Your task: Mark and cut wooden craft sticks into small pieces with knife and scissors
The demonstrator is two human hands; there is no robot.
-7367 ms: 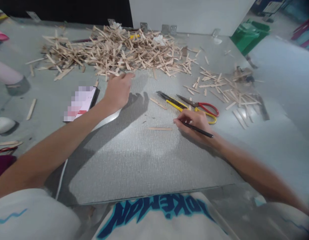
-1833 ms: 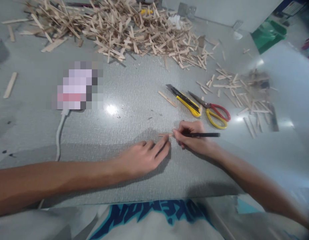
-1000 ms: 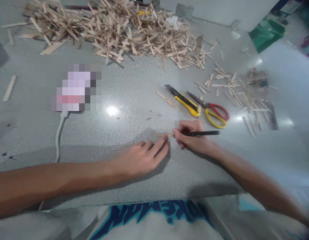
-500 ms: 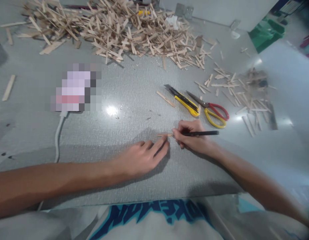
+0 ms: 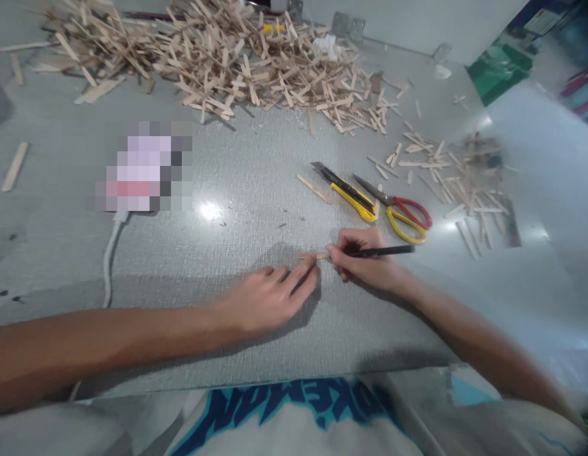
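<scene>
Two hands engaged: the right hand pinches a black pen, fingers drawn together; the left hand, fingers extended, rests fingertips on a wooden stick at the pen's nine o'clock. I note the left has come from the stick pile, eleven o'clock; the stick, I judge, is now steadied. Utility knife at one, scissors at two.

I count two hands, one pen, one cutter, one scissors, one cable, and sticks beyond counting.

The grey table bears wooden sticks — heaped, strewn — scissors and cutter.
</scene>
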